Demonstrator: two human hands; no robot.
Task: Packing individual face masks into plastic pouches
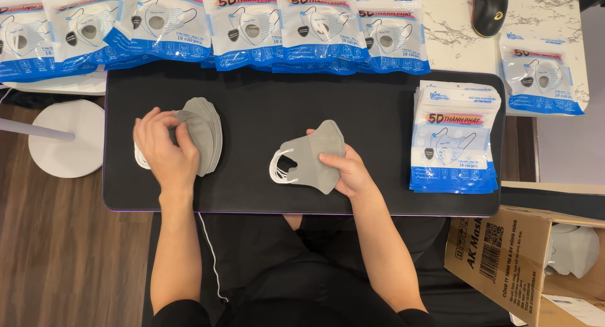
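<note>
My left hand (pixel 162 151) rests on a fanned pile of grey folded face masks (pixel 207 131) lying on a black mat (pixel 265 100), fingers pinching the top mask. My right hand (pixel 348 170) holds a small stack of grey masks (pixel 314 155) with white ear loops, lifted slightly above the mat's middle. A stack of flat blue-and-white mask packages (pixel 455 138) lies at the mat's right end.
A row of filled mask packages (pixel 252 27) lines the back edge. One more package (pixel 543 78) and a black mouse (pixel 489 9) sit on the marble top at right. A cardboard box (pixel 504 251) stands at lower right, a white round stand base (pixel 66 138) at left.
</note>
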